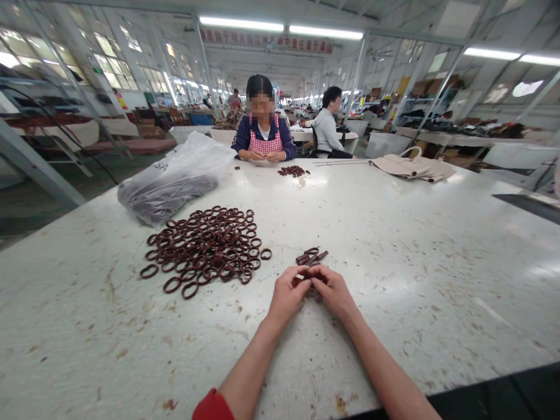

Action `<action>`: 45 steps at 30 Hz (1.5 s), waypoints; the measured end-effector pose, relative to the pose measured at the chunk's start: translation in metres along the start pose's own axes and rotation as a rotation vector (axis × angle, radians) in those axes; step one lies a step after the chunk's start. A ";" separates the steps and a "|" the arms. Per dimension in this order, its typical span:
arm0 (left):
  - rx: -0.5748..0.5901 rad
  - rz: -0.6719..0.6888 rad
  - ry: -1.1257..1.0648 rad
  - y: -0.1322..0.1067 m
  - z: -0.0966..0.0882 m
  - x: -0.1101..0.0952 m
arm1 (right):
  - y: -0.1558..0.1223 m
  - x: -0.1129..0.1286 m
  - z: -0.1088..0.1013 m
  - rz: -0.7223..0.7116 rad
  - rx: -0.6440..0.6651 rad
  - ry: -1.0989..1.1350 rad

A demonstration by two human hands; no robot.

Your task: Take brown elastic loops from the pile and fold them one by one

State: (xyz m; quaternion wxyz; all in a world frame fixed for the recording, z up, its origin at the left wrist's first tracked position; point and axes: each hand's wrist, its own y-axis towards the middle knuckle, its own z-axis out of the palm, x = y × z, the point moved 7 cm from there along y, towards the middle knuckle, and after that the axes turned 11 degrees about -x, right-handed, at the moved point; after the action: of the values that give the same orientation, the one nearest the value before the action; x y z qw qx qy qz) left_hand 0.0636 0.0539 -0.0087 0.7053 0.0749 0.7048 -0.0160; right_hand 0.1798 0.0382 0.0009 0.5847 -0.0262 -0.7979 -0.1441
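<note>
My left hand (289, 291) and my right hand (332, 290) meet fingertip to fingertip on the white table (394, 245), both pinched on a dark brown rubber ring (308, 281) held between them. Just beyond my fingers lies a small bunch of flattened brown rings (311, 256). To the left spreads a big loose pile of brown rings (205, 248), a hand's width from my left hand.
A clear plastic bag of rings (175, 181) lies behind the pile. Across the table a person in a pink apron (263, 137) works with both hands beside a small ring heap (293, 171). A beige cloth bag (411, 167) lies far right. The table's near edge (481, 388) runs bottom right.
</note>
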 end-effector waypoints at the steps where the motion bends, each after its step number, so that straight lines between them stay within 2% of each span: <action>1: 0.001 -0.056 -0.048 0.001 0.001 0.005 | -0.001 -0.002 0.005 0.054 0.023 0.081; 4: -0.060 -0.129 -0.099 0.007 -0.007 0.013 | -0.003 -0.009 0.011 0.236 0.041 0.344; 7: -0.080 -0.148 -0.072 0.011 -0.016 0.010 | -0.003 -0.017 0.002 0.352 -0.047 0.515; 10: -0.035 -0.174 -0.079 0.010 -0.016 0.005 | -0.002 -0.019 -0.004 0.339 -0.084 0.498; 16: 0.027 -0.243 -0.179 0.003 -0.006 0.005 | -0.004 -0.012 0.005 0.254 0.020 0.373; 22: 0.143 -0.349 -0.304 -0.004 0.002 0.008 | -0.008 -0.014 0.007 0.300 0.081 0.326; 26: 0.213 -0.380 -0.289 -0.009 0.003 0.007 | -0.010 -0.017 0.004 0.313 0.052 0.401; 32: 0.372 -0.371 -0.174 -0.023 0.010 0.006 | -0.015 -0.021 0.006 0.449 0.054 0.574; 37: 0.257 -0.206 -0.266 -0.020 0.009 -0.006 | -0.017 -0.019 0.009 0.470 0.084 0.626; 41: 0.149 -0.190 -0.273 -0.015 0.003 -0.006 | -0.020 -0.012 0.015 0.473 0.233 0.662; 43: 0.106 -0.150 -0.222 -0.014 -0.003 -0.008 | -0.022 -0.011 0.017 0.483 0.285 0.656; 45: 0.058 -0.033 -0.079 -0.013 -0.010 -0.015 | -0.023 -0.012 0.018 0.473 0.286 0.624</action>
State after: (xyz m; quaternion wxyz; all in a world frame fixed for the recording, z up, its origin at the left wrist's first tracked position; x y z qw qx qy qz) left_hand 0.0522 0.0414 0.0053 0.7297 0.0832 0.6768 -0.0509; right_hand 0.1622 0.0224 -0.0199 0.8132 -0.0821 -0.5664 0.1055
